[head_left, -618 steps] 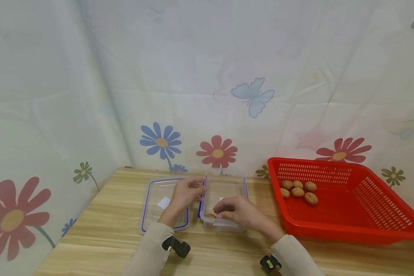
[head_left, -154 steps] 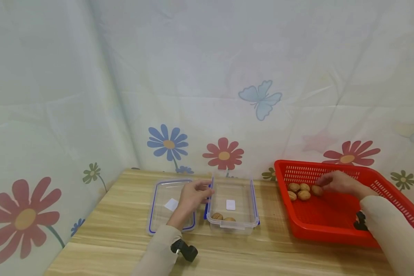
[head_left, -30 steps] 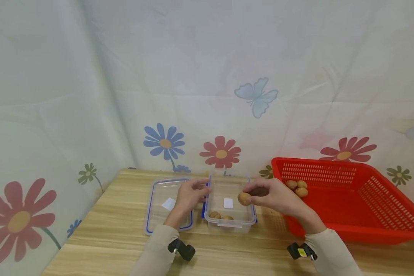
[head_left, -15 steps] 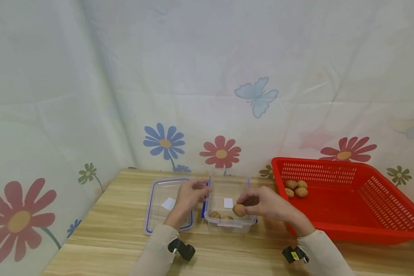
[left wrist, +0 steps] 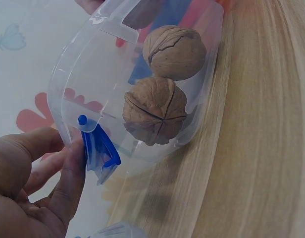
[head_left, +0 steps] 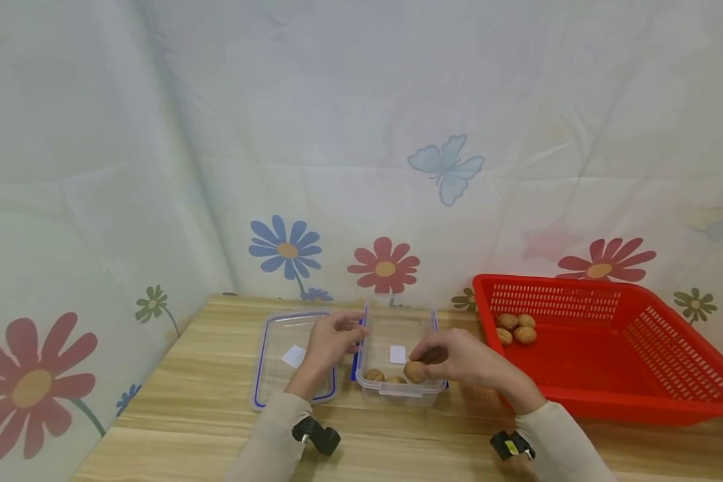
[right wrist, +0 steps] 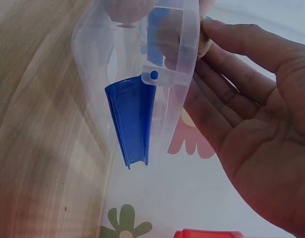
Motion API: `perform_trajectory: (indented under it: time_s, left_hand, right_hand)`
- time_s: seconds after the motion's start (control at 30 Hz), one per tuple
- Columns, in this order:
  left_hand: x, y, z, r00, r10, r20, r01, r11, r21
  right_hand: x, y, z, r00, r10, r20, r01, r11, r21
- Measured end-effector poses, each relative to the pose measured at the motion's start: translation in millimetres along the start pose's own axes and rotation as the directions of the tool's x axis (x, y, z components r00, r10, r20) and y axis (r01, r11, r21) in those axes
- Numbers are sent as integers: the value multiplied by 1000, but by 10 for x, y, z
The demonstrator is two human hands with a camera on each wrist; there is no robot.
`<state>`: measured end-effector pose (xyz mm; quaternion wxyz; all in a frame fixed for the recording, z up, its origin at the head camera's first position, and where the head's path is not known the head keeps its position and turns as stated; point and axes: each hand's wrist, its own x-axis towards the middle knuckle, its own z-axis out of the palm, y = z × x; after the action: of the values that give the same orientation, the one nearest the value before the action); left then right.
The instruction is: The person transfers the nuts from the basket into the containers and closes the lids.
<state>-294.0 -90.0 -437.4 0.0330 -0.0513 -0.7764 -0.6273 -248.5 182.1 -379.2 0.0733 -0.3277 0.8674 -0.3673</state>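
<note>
A clear plastic food container (head_left: 400,390) with blue side clips stands uncovered in the middle of the wooden table. My left hand (head_left: 327,345) pinches its left rim between thumb and fingers, beside a blue clip (left wrist: 100,148) in the left wrist view. Two walnuts, one of them a cracked-looking walnut (left wrist: 155,110), lie inside along the front wall. My right hand (head_left: 472,361) holds another walnut (head_left: 414,371) by thumb and fingertips, low over the container's front right corner. In the right wrist view that walnut (right wrist: 206,43) shows partly behind the rim.
A clear lid (head_left: 277,388) with a blue seal lies flat left of the container. To the right stands a red slotted basket (head_left: 596,361), several walnuts (head_left: 525,335) gathered in its left back corner. A flower-printed curtain (head_left: 361,167) hangs behind the table.
Over the earlier frames, walnuts in the basket became fewer and the container gained one. During the last second, my right hand brought its walnut left and down into the container's front right corner.
</note>
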Motion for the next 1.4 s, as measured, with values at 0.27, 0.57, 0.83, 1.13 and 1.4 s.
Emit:
perform_trajectory:
  time_s: [0.27, 0.57, 0.83, 1.13, 1.4]
  left_hand:
    - [1, 9, 4, 1000, -22, -8, 22, 1000, 20]
    - [4, -1, 12, 1000, -21, -7, 21, 999, 25]
    - [7, 7, 15, 1000, -21, -8, 22, 1000, 11]
    - [-1, -5, 8, 1000, -12, -15, 12, 1000, 11]
    - [-3, -5, 8, 1000, -18, -17, 18, 1000, 20]
  right_hand:
    - [9, -10, 25, 999, -13, 29, 14, 1000, -9]
    - [22, -8, 66, 998, -17, 53, 18, 1000, -12]
    - [27, 11, 83, 998, -23, 56, 28, 996, -90]
    - [37, 9, 101, 997, -50, 55, 55, 995, -89]
    - [35, -3, 103, 997, -52, 55, 57, 994, -92]
